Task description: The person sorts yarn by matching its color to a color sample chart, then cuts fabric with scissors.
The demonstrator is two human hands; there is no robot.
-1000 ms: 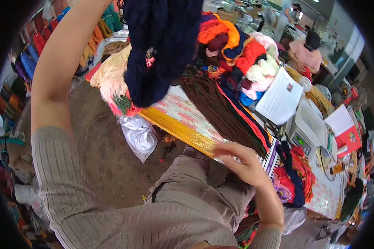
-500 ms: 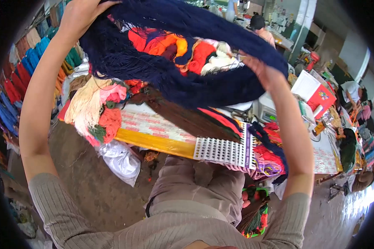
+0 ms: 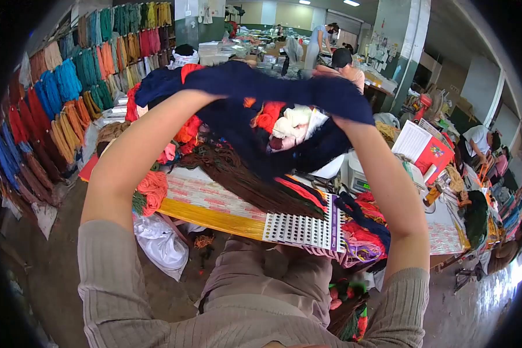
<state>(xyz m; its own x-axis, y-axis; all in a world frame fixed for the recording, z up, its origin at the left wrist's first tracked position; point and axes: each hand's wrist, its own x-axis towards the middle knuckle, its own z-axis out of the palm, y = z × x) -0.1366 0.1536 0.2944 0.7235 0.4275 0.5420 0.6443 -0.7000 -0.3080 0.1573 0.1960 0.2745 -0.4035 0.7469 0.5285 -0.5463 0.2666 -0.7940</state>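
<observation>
A large navy blue yarn skein (image 3: 278, 84) hangs raised above the table, stretched between my two hands and blurred by motion. My left hand (image 3: 207, 96) is in its left end and my right hand (image 3: 347, 123) in its right end; yarn covers the fingers of both. Below the skein lies a long dark brown yarn hank (image 3: 238, 181). At the table's front edge is a white card with rows of holes (image 3: 298, 231). Red and pink yarn (image 3: 362, 235) lies to the right of it, and a coral yarn bundle (image 3: 152, 192) is at the left.
Cream and white yarn (image 3: 293, 123) is piled behind the skein. A small scale with a display (image 3: 361, 174) and a red and white booklet (image 3: 432, 149) stand at the right. Coloured hanks (image 3: 69, 81) hang on racks at the left. A person in a dark cap (image 3: 342, 61) is beyond the table.
The navy skein has swung down and its loop has narrowed. My left hand has moved right and down, into the yarn; my right hand has shifted slightly left and down. More of the room shows.
</observation>
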